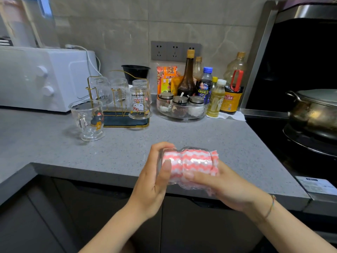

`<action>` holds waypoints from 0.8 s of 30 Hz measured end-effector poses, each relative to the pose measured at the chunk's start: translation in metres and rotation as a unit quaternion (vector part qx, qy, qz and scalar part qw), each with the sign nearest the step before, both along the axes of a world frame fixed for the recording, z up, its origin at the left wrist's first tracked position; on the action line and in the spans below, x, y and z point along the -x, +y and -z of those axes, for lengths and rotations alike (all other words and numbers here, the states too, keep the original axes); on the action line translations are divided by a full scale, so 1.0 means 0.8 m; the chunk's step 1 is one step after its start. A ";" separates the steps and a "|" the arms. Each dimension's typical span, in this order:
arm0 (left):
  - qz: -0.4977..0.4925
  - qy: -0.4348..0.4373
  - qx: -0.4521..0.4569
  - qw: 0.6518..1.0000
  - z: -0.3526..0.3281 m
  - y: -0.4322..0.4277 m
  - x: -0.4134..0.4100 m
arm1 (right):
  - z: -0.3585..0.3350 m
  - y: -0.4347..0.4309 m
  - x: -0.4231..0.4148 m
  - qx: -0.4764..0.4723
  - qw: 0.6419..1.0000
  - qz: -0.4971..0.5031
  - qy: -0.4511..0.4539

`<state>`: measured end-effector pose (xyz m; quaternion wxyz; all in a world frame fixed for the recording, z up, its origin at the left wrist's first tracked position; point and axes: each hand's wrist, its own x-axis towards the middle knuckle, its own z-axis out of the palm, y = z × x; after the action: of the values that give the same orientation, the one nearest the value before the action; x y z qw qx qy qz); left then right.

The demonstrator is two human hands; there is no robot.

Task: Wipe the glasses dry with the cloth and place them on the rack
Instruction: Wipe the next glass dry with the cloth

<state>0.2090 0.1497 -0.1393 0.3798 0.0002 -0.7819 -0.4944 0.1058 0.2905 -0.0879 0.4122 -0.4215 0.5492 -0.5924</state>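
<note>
— Glasses are the matter, so where do they stand? Start with the big things.

— The counter (pixel 182 132) fills the middle of the frame. On it, left of centre, the gold wire rack (pixel 116 99) already carries upside-down glasses, so that water can run off them. One printed glass (pixel 140 103) hangs at its right front corner. A mug with a handle (pixel 89 121) stands upright just beside the rack, lower left of it; I judge it waits for wiping.

— And the one in work?

— It is low in the centre, lying sideways. The left hand (pixel 155 179) closes around the base of this ribbed glass (pixel 187 167) to keep it steady. The right hand (pixel 224 187) grips it from below and presses the pink-and-white cloth (pixel 193 161), which is stuffed inside to dry the inner wall.
</note>
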 end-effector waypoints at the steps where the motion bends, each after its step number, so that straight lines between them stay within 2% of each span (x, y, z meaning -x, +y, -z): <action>1: 0.003 -0.013 -0.012 1.000 -0.002 0.003 0.000 | -0.001 -0.001 0.001 0.004 1.000 0.002 0.014; 3: 0.018 -0.066 -0.085 0.994 -0.010 0.009 -0.002 | -0.004 -0.002 0.002 0.011 0.998 0.009 0.054; 4: 0.042 -0.114 -0.168 0.978 -0.016 0.010 -0.004 | -0.006 -0.002 0.001 0.010 0.996 0.009 0.086; 6: 0.104 -0.220 -0.318 0.916 -0.028 0.007 -0.007 | -0.009 -0.002 -0.003 0.001 0.988 0.001 0.153; 8: 0.118 -0.272 -0.338 0.893 -0.035 0.003 -0.009 | -0.005 -0.002 -0.005 -0.006 0.981 0.001 0.192; 10: 0.065 -0.269 -0.321 0.906 -0.034 0.005 -0.002 | -0.001 -0.004 -0.006 -0.002 0.977 0.018 0.213; 12: -0.009 -0.220 -0.303 0.927 -0.028 0.006 0.005 | 0.000 -0.006 -0.007 0.012 0.975 0.042 0.216; 15: -0.060 -0.160 -0.236 0.957 -0.022 0.006 0.011 | -0.001 -0.008 -0.007 0.024 0.980 0.061 0.185; 19: -0.056 -0.083 -0.125 0.987 -0.019 0.007 0.010 | -0.008 -0.008 -0.002 0.010 0.995 0.051 0.085; 24: -0.016 -0.010 0.001 1.000 -0.016 0.001 0.006 | -0.020 -0.001 -0.010 0.025 0.998 0.030 -0.057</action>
<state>0.2040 0.1506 -0.1268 0.3795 0.0175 -0.7862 -0.4874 0.1135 0.2895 -0.0715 0.4142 -0.3811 0.5222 -0.6407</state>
